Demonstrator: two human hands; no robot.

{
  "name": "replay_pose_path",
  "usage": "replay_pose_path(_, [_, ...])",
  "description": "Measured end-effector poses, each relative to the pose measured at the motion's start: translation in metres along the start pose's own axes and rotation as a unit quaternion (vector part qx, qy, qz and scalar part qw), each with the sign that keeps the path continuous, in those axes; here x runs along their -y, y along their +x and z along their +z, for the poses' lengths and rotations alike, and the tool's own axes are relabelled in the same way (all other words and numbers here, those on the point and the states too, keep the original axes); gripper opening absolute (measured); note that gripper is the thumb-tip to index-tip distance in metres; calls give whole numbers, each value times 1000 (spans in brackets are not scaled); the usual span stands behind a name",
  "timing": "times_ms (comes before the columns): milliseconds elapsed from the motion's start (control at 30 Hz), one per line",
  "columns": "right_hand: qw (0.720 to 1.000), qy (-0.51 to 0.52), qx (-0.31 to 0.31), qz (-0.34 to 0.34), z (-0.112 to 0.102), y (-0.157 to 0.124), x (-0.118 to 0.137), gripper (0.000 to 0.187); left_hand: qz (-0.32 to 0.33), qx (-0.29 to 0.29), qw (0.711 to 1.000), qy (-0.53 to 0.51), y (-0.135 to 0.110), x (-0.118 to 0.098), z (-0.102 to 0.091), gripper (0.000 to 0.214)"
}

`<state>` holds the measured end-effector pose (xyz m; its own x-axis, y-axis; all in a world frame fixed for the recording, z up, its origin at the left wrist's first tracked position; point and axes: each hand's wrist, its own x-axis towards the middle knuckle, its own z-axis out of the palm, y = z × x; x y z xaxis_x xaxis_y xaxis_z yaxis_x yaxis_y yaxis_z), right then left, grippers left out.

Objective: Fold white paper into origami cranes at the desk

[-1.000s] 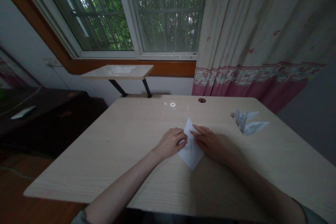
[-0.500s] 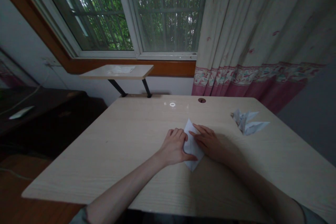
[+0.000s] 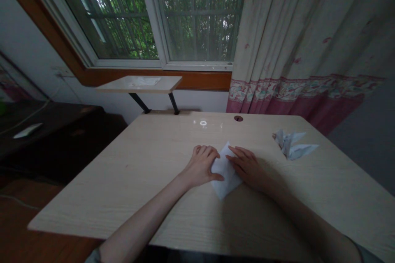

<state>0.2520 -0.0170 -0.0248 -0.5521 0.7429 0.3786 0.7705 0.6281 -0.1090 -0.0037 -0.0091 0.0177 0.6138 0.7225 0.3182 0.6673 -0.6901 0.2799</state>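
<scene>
**Folded paper lies between two open hands**

The folded white paper (image 3: pixel 226 174) lies on the light wood-grain desk (image 3: pixel 123 201), straight in front of the person and between the hands. Its long axis runs away from the body, tilted a little so that the far point leans right and the near point left. The left hand (image 3: pixel 201 166) is open and slightly cupped, with its thumb (image 3: pixel 217 177) lying over the paper's left side. The right hand (image 3: pixel 247 167) is open as well, its fingers stretched out and its fingertips (image 3: pixel 237 160) on the paper's upper right edge. Neither hand pinches or lifts the paper (how hard either presses cannot be told). The left hand overlaps more of the paper, so it is the nearer. A folded paper figure (image 3: pixel 291 146) sits on the desk, well apart to the right.
</scene>
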Motion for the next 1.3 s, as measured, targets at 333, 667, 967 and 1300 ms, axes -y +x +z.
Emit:
replay_pose_path(333, [1000, 16, 12, -1, -13, 2, 1, 37, 20, -17, 999, 26, 0, 8, -1, 57])
replay_pose_path(667, [996, 68, 51, 3, -28, 3, 9, 45, 31, -38, 997, 66, 1, 13, -8, 33])
replay_pose_path(967, [999, 33, 24, 5, -28, 5, 15, 29, 43, -39, 994, 92, -2, 11, -11, 30])
replay_pose_path(1300, [999, 19, 23, -17, -37, 8, 19, 20, 69, 19, 997, 21, -1, -6, -6, 19])
